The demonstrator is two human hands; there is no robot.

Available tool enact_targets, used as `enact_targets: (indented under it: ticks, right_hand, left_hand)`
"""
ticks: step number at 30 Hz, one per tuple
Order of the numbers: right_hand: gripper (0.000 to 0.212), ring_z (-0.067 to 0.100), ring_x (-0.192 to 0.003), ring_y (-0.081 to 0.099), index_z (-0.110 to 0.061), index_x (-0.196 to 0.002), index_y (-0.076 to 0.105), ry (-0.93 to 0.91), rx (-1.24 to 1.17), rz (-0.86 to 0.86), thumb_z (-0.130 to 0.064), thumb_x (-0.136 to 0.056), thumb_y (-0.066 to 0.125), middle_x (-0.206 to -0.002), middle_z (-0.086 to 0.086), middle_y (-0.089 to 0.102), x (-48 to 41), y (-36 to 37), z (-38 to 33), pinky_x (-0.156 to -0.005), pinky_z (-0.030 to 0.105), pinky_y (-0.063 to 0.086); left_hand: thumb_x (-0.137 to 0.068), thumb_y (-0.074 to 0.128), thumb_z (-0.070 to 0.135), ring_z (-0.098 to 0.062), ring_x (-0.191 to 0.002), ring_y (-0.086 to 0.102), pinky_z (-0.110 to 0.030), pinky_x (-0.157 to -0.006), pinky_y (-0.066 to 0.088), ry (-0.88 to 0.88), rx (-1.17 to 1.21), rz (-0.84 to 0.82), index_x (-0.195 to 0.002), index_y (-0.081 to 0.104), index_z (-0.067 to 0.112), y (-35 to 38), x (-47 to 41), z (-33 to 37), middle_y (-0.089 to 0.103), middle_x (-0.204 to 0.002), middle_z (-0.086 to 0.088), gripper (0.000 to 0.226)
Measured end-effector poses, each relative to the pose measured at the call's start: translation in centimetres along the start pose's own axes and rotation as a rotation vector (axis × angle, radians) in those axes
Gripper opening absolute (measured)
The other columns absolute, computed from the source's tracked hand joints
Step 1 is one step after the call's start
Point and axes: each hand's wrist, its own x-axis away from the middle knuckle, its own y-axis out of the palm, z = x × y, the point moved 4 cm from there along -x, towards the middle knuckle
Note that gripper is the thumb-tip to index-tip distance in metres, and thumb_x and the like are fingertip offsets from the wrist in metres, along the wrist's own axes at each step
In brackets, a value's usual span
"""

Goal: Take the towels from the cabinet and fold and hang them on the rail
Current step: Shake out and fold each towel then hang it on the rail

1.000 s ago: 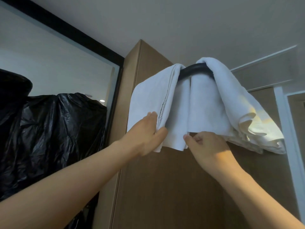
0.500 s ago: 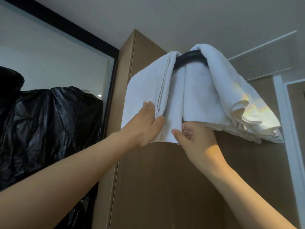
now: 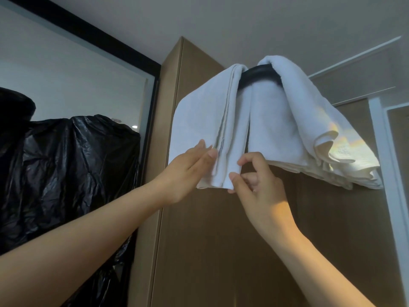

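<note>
rail [image 3: 260, 73]: black curved bar, high against the brown cabinet [image 3: 221, 240], bare only mid-span
left towel [image 3: 199, 120]: white, folded, draped over the left end
right towel [image 3: 309, 120]: white, bunched, draped over the right end

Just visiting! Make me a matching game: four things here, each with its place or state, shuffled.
1 left hand
2 right hand
3 rail
4 right towel

a bunched, flaring sideways
b pinches bottom edge of left towel
c black, bare between the towels
d lies flat on left towel

Pairs: 1-d, 2-b, 3-c, 4-a
</note>
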Motion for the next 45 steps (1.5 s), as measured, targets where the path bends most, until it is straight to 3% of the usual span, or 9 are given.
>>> enact_targets:
  ticks: [6,13,19,23,26,29,32,35,45]
  right_hand:
    - [0.025,0.008,-0.084,0.068,-0.033,-0.121,0.059,0.050,0.113,-0.015,-0.025,-0.098,0.054,-0.077,-0.008,0.068,0.0,0.3,-0.6,-0.069,0.020,0.047]
    - [0.039,0.010,-0.086,0.068,-0.029,-0.099,0.070,0.258,0.070,0.007,-0.060,-0.090,0.049,-0.089,-0.010,0.071,-1.5,-0.4,-1.5,-0.082,0.033,0.054]
    - [0.047,0.018,-0.065,0.069,-0.019,-0.068,0.063,0.313,0.368,-0.023,-0.062,-0.084,0.058,-0.064,-0.001,0.068,-3.5,-0.3,-3.3,-0.069,0.034,0.053]
    - [0.034,0.026,-0.069,0.069,-0.009,-0.070,0.060,0.274,0.430,-0.031,-0.040,-0.083,0.061,-0.068,0.012,0.069,-3.8,0.1,-3.7,-0.068,0.036,0.054]
    - [0.033,0.026,-0.068,0.065,-0.011,-0.069,0.059,0.245,0.450,-0.008,-0.041,-0.082,0.062,-0.066,0.011,0.067,-3.4,0.0,-3.7,-0.059,0.031,0.047]
    - [0.032,0.029,-0.069,0.064,-0.011,-0.070,0.059,0.224,0.432,-0.009,-0.040,-0.081,0.064,-0.066,0.013,0.066,-3.2,-0.1,-3.6,-0.060,0.032,0.047]
    - [0.033,0.029,-0.069,0.062,-0.010,-0.070,0.058,0.195,0.416,-0.031,-0.040,-0.083,0.064,-0.065,0.013,0.065,-3.3,-0.1,-3.6,-0.062,0.034,0.049]
    - [0.035,0.028,-0.067,0.062,-0.011,-0.068,0.057,0.183,0.411,-0.050,-0.041,-0.083,0.064,-0.064,0.012,0.065,-3.4,-0.3,-3.4,-0.059,0.030,0.045]
    - [0.035,0.037,-0.070,0.059,-0.005,-0.075,0.056,0.192,0.328,-0.071,-0.038,-0.078,0.066,-0.073,0.022,0.064,-3.4,0.1,-3.0,-0.066,0.044,0.052]
  left_hand:
    - [-0.102,0.031,0.050,-0.001,-0.143,0.015,-0.005,-0.098,0.021,0.112,-0.126,0.049,-0.107,0.061,0.053,0.8,0.1,-0.3,0.024,-0.159,0.000,0.030]
    - [-0.102,0.018,0.056,-0.004,-0.149,-0.007,-0.039,-0.123,0.010,0.293,-0.328,-0.061,-0.155,0.007,0.038,2.4,1.5,-1.9,-0.004,-0.163,0.009,0.057]
    - [-0.104,0.028,0.037,-0.005,-0.146,0.022,-0.037,-0.120,0.024,0.406,-0.184,-0.038,-0.151,0.033,0.028,1.7,2.8,-4.6,0.035,-0.155,0.014,0.047]
    - [-0.099,0.050,0.033,-0.009,-0.105,0.066,-0.040,-0.096,0.052,0.122,0.299,0.437,-0.109,0.070,0.021,0.5,2.7,-7.0,0.073,-0.107,0.008,0.026]
    - [-0.093,0.061,0.036,-0.014,-0.090,0.067,-0.025,-0.077,0.052,-0.220,0.405,0.696,-0.100,0.065,0.018,-0.2,1.8,-9.5,0.070,-0.091,0.003,0.020]
    - [-0.093,0.055,0.049,-0.004,-0.084,0.054,-0.016,-0.065,0.037,-0.364,0.243,0.644,-0.114,0.056,0.013,0.4,0.3,-10.5,0.058,-0.109,0.001,0.042]
    - [-0.098,0.044,0.050,-0.011,-0.084,0.054,-0.031,-0.073,0.047,-0.434,0.270,0.609,-0.101,0.054,0.004,0.7,-0.7,-11.2,0.053,-0.116,-0.009,0.047]
    - [-0.098,0.045,0.050,-0.028,-0.102,0.063,-0.046,-0.092,0.053,-0.481,0.597,0.532,-0.109,0.060,0.006,1.2,-1.4,-12.4,0.064,-0.114,-0.012,0.047]
    - [-0.088,0.053,0.060,-0.047,-0.117,0.057,-0.061,-0.101,0.042,-0.486,1.664,-0.023,-0.134,0.048,0.008,6.9,-3.2,-12.2,0.056,-0.133,-0.026,0.070]
